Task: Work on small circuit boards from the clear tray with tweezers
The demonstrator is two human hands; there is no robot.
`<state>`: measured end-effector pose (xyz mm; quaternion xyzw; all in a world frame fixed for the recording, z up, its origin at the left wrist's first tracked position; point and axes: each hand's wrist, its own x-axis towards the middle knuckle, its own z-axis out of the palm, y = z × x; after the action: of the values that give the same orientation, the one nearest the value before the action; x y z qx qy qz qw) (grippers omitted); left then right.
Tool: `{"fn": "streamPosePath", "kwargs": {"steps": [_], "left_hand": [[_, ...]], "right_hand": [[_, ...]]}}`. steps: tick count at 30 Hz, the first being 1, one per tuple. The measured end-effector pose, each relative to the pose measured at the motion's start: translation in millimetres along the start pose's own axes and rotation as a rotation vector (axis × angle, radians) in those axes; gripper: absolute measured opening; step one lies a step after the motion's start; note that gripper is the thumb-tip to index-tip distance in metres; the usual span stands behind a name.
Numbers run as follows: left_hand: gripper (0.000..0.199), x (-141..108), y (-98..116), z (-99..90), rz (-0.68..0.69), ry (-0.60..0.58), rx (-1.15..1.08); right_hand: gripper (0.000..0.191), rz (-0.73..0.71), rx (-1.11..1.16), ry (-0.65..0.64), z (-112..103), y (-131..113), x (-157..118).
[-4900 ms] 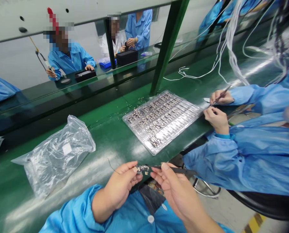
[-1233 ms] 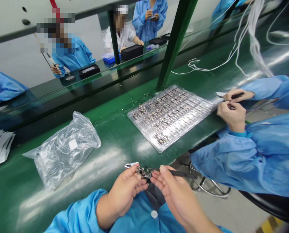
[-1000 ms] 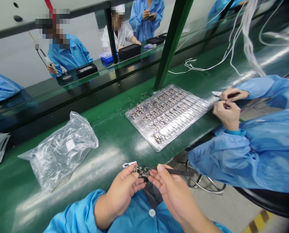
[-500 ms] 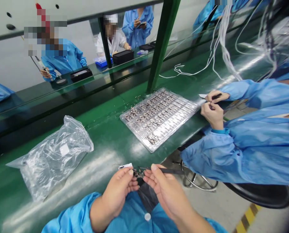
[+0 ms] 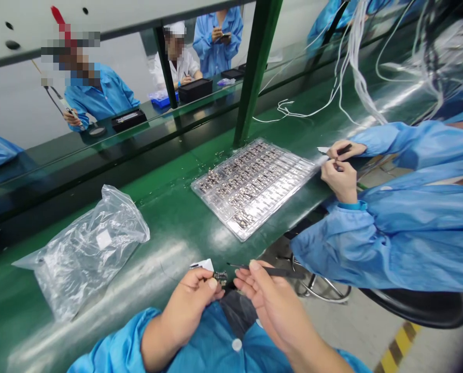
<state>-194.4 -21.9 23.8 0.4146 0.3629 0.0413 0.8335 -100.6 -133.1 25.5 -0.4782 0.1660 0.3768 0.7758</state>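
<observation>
Low in the middle of the head view, my left hand [image 5: 190, 305] pinches a small circuit board [image 5: 220, 278] between thumb and fingers. My right hand [image 5: 272, 300], just to its right, grips black tweezers [image 5: 278, 271] whose thin tip points left, a little apart from the board. A small white piece [image 5: 205, 264] shows beyond my left fingertips. Farther up, a clear tray [image 5: 252, 189] with rows of small metallic parts lies on the green table [image 5: 169, 223].
A clear plastic bag [image 5: 95, 254] lies on the left. At the right, a co-worker's hands [image 5: 342, 173] hold a dark tool near the tray. White cables [image 5: 358, 77] hang behind, and a green post [image 5: 254, 72] rises beyond the tray. A black stool [image 5: 418, 308] stands at lower right.
My right hand and the tweezers have moved slightly right, away from the board. The board now rests in my left fingers alone and looks turned.
</observation>
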Motion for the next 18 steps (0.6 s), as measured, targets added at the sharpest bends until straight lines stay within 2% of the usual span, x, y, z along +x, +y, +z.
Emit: {"fn": "streamPosePath", "kwargs": {"steps": [3, 5, 12, 18], "left_hand": [[0.047, 2, -7, -5.1, 0.095, 0.026, 0.053], [0.054, 3, -9, -6.0, 0.102, 0.026, 0.038], [0.058, -2, -1, 4.2, -0.054, 0.107, -0.070], [0.068, -2, 5, 8.7, -0.115, 0.184, -0.106]], "right_hand": [[0.057, -0.011, 0.006, 0.001, -1, -1, -2], [0.056, -0.014, 0.007, -0.006, -2, 0, -3], [0.053, -0.013, -0.013, -0.009, -4, 6, -2], [0.054, -0.011, -0.037, -0.012, -6, 7, -2]]}}
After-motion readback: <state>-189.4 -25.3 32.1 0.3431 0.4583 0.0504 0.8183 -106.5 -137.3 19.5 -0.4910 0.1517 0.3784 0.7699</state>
